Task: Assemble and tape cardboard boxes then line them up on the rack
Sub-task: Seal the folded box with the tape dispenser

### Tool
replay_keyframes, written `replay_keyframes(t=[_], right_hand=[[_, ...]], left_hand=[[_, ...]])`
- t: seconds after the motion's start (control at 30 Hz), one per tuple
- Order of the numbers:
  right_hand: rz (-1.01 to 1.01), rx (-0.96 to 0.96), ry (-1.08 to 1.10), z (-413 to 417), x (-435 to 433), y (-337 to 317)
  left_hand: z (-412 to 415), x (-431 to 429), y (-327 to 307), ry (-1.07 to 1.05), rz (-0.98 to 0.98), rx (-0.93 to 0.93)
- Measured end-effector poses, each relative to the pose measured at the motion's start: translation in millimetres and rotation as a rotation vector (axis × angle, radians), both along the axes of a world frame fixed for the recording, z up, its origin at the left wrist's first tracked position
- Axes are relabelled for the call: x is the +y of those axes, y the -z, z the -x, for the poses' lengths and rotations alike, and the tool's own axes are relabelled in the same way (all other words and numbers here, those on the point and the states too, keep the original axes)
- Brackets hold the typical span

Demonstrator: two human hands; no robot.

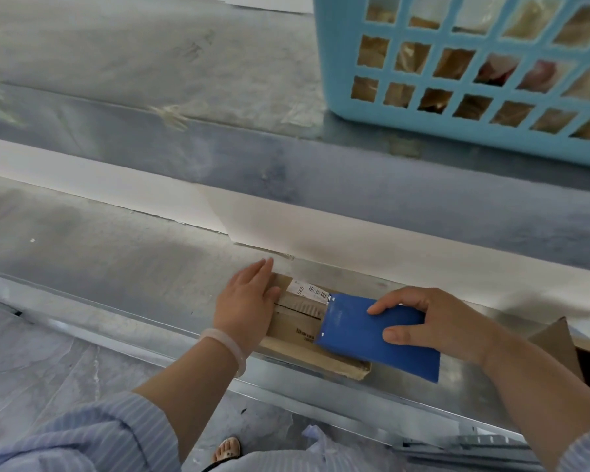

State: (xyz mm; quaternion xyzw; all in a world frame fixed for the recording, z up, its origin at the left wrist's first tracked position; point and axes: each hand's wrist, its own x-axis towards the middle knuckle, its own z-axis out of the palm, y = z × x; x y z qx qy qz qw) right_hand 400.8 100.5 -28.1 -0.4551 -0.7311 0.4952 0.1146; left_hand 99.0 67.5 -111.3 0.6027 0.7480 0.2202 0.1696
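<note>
A small brown cardboard box (304, 327) with a barcode label lies on the lower metal shelf of the rack (116, 253), near its front edge. My left hand (247, 303) rests flat on the box's left end with straight fingers. My right hand (433, 323) grips a blue tape dispenser (365, 335), pressed onto the box's right part with its toothed front edge on the top seam. A strip of tape runs along the seam.
A light blue plastic basket (457, 137) with packaged goods stands on the upper shelf at the right. Another open cardboard box (559, 338) sits at the right edge of the lower shelf. The floor below is covered in plastic sheeting (48, 369).
</note>
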Motion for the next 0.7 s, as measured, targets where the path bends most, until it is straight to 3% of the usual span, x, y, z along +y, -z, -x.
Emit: replay_keyframes(t=[0.07,0.2,0.7], right_hand=[[0.005,0.001,0.006,0.6,-1.3,0.5],[0.018,0.006,0.018,2.8,-1.3,-1.4],[0.061,-0.002,0.11,-30.8,-12.9,-6.4]], left_hand=[[-11.5,-1.2,-7.4,0.173,-0.102,0.165],[-24.6,-3.2,-5.1,0.492,-0.01,0.386],[-20.7,0.4,-6.2,0.541,0.067,0.427]])
